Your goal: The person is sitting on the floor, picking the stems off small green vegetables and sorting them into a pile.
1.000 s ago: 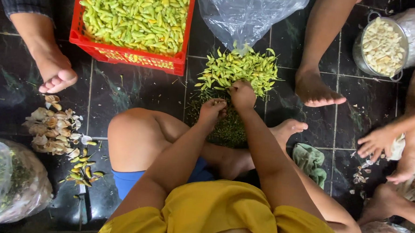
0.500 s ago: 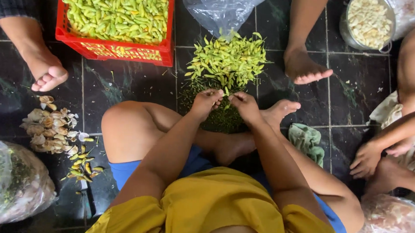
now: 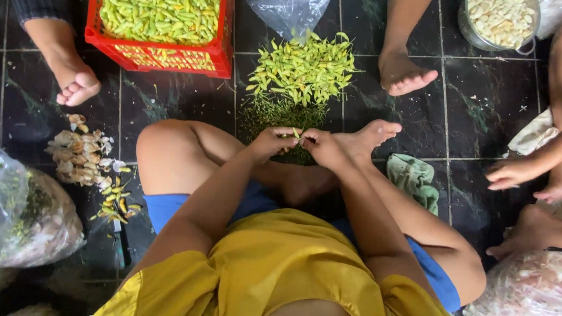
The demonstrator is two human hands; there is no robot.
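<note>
Hands meet just above the person's crossed legs: the left hand [image 3: 270, 142] and right hand [image 3: 322, 145] touch fingertip to fingertip, fingers pinched together on a small green pod [image 3: 296, 134]. Just beyond lies a heap of green pods [image 3: 304, 67] on the dark tiled floor [image 3: 480, 91], beside a red crate [image 3: 165, 57] full of pods. A pile of pale husks [image 3: 82, 152] sits left of the knee.

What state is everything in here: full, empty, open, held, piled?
Left hand: pinching a small green bud with the right hand.
Right hand: fingers meeting the left's at the bud.
Green bud: held between both hands.
Loose bud pile: heaped on the floor.
Red crate: filled with green buds.
Metal bowl: holds pale pieces.
Green cloth: crumpled.
Husk heap: scattered.
</note>
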